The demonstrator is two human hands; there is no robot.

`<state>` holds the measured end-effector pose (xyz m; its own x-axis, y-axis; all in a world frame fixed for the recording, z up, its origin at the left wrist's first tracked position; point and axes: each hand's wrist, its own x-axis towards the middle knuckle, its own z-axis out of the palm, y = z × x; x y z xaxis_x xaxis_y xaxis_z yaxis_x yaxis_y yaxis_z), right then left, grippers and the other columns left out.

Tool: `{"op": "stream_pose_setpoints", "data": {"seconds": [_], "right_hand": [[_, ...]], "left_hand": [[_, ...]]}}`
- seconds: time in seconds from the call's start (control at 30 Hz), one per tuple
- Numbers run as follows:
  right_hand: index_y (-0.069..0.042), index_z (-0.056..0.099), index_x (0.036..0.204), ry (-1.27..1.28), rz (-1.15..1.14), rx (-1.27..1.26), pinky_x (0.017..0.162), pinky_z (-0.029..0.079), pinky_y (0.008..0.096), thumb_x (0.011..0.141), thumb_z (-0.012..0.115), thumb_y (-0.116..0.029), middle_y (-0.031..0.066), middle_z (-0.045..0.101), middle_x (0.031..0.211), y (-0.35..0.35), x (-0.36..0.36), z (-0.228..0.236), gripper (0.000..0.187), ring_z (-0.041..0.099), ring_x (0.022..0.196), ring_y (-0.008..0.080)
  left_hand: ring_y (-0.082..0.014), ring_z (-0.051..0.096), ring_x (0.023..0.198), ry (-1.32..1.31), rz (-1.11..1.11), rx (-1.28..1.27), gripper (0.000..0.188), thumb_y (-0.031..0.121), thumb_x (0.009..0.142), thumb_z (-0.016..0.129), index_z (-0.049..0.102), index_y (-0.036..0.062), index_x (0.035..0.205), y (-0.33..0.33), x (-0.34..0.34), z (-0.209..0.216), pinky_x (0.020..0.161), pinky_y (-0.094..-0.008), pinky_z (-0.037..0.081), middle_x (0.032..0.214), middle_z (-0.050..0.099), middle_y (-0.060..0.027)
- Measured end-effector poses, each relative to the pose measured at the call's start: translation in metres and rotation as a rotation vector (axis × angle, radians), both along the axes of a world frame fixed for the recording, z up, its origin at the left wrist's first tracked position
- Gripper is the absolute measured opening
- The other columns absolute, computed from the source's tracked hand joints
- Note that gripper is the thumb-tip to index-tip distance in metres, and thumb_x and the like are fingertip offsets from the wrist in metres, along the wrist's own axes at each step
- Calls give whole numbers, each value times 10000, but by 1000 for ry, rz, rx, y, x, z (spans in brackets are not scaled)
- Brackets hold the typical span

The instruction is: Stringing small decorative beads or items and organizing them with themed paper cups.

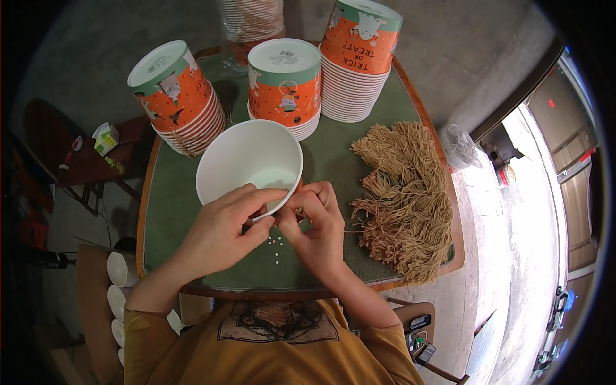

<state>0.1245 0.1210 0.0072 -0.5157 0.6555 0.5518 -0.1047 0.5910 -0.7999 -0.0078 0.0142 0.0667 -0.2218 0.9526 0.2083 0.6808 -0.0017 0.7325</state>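
Observation:
A paper bucket point(221, 163), white inside, is tilted with its mouth toward me. My left hand point(221, 224) grips its near rim, the fingers inside the bucket and the thumb near the rim's lower edge. Close by, my right hand point(314, 228) pinches at the outside of the same rim, fingers curled. A thin tan cord trails from it toward the heap of tan cords point(410, 199) on the right side of the table. What lies between the right fingertips is mostly hidden. Several small white pieces point(276, 242) are on the tabletop below the hands.
Upside-down stacks of orange and green buckets stand at the far left point(170, 96), far middle point(284, 83) and far right point(359, 61) of the green table point(199, 250). Behind them is a plastic-wrapped stack point(252, 22). More white buckets point(119, 301) fill a carton at lower left.

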Motion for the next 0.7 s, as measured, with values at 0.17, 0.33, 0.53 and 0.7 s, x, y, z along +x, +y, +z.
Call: {"op": "stream_pose_setpoints", "data": {"seconds": [0.17,0.33,0.53,0.7], "right_hand": [[-39,604,855,-4,0,-27,614,550,275,748,687,58,85,520,909,-2,1,-1,167,606,745,168],[-39,599,869,-13,-3,-52,603,554,275,769,680,49,93,533,931,-2,4,-2,156,611,764,180],[-47,562,906,-106,27,-158,570,538,285,805,666,7,85,569,930,2,12,-1,155,626,721,178],[-84,546,976,-231,7,-154,539,499,290,862,660,-82,65,625,789,13,26,2,161,622,572,163]], "left_hand": [[-193,598,731,-184,-67,-114,175,103,962,526,604,36,1103,8,-13,-8,641,-327,475,841,596,-94],[-141,543,737,-324,-116,-242,94,95,970,514,554,11,959,23,-18,-7,676,-301,459,822,576,-55],[-228,572,719,-216,-159,-231,100,111,952,522,498,20,919,33,-14,-10,670,-357,464,811,582,-99],[-281,574,725,117,-91,-25,93,104,940,524,484,25,911,34,-20,-16,678,-380,468,835,585,-128]]}}
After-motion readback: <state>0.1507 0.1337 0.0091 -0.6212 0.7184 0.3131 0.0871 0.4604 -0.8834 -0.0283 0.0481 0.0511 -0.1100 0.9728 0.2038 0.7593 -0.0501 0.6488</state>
